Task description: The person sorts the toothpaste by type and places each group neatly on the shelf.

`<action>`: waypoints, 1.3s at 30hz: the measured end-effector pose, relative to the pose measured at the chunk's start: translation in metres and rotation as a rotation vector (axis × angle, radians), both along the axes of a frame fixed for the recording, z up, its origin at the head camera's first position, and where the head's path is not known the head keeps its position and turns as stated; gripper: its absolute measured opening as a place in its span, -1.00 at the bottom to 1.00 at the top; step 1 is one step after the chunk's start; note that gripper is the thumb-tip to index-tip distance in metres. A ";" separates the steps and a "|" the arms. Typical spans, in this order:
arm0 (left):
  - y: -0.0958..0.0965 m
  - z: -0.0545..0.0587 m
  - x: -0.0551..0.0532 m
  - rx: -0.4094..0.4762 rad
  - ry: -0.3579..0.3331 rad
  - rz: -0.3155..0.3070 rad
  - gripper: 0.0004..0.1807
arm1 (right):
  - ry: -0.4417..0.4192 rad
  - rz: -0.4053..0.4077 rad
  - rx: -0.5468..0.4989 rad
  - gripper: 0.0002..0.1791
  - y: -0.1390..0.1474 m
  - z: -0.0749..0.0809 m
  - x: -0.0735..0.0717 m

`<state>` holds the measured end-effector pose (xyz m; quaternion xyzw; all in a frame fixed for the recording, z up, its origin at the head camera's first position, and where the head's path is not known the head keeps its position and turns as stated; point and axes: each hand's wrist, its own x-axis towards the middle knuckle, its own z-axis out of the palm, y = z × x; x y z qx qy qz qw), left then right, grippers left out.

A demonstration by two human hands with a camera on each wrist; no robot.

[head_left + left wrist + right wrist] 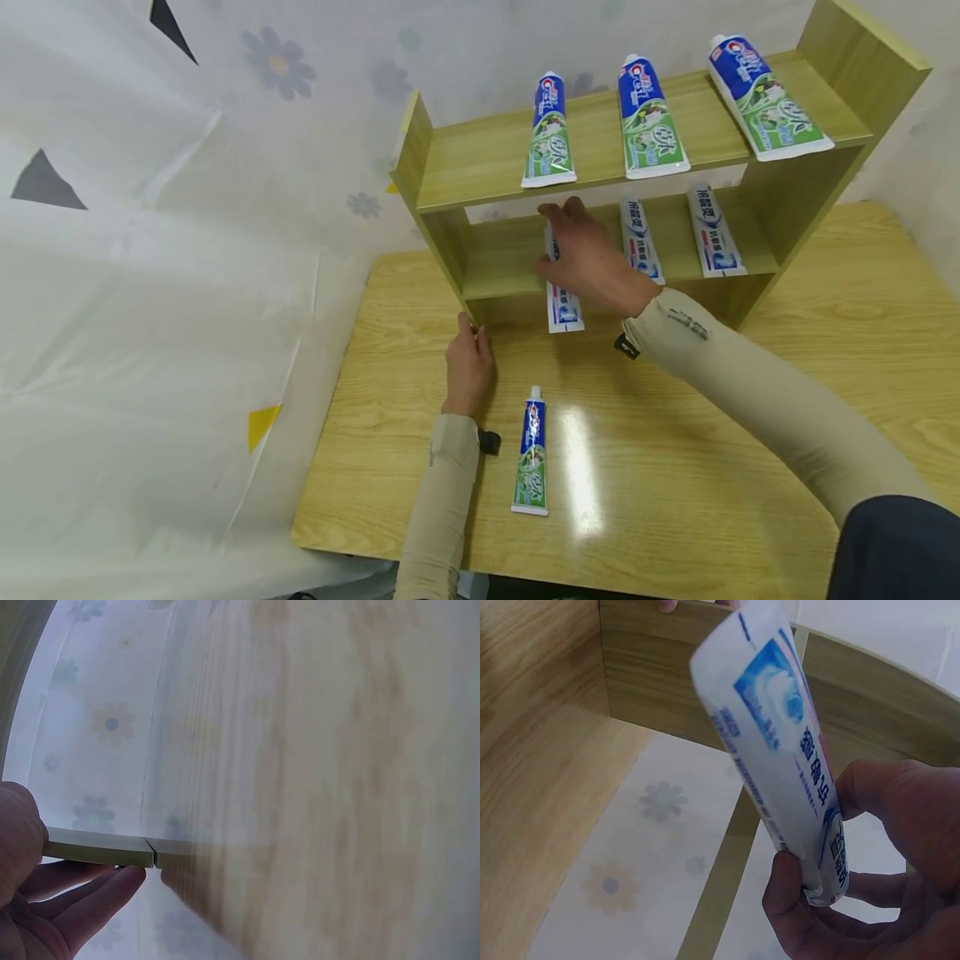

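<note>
My right hand (588,258) pinches a white toothpaste tube (564,312) at the left part of the lower level of a wooden shelf (480,171). In the right wrist view, thumb and fingers curl round one end of this tube (780,772), while its flat end points away from the hand. Down at the shelf's lower left corner, my left hand (468,371) grips the side panel. The left wrist view shows the panel's edge (97,853) between thumb and fingers. Two more white toothpaste tubes (641,242) lie to the right on the same level.
Three blue-and-green toothpaste tubes (652,125) lie along the upper level. Another blue-and-green tube (532,458) rests on the wooden table (675,483) in front of the shelf, right of the left forearm. A flower-patterned wall covering (322,108) stands behind.
</note>
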<state>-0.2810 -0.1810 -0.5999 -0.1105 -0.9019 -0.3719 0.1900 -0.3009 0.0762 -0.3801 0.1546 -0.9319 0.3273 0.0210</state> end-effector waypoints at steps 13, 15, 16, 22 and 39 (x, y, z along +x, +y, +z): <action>-0.010 -0.039 -0.020 -0.120 -0.015 0.033 -0.63 | -0.155 -0.060 0.020 -0.19 -0.008 0.000 -0.035; -0.009 -0.039 -0.020 -0.117 -0.017 0.031 -0.65 | -0.154 -0.067 0.022 -0.19 -0.008 -0.003 -0.038; -0.009 -0.039 -0.020 -0.112 -0.022 0.030 -0.66 | -0.153 -0.070 0.020 -0.19 -0.007 -0.005 -0.039; -0.005 -0.023 -0.013 -0.079 -0.026 0.032 -0.69 | -0.123 -0.078 0.016 -0.20 -0.009 -0.007 -0.046; -0.001 -0.010 -0.004 -0.011 0.004 0.023 -0.75 | -0.073 -0.131 0.055 -0.28 -0.012 -0.008 -0.049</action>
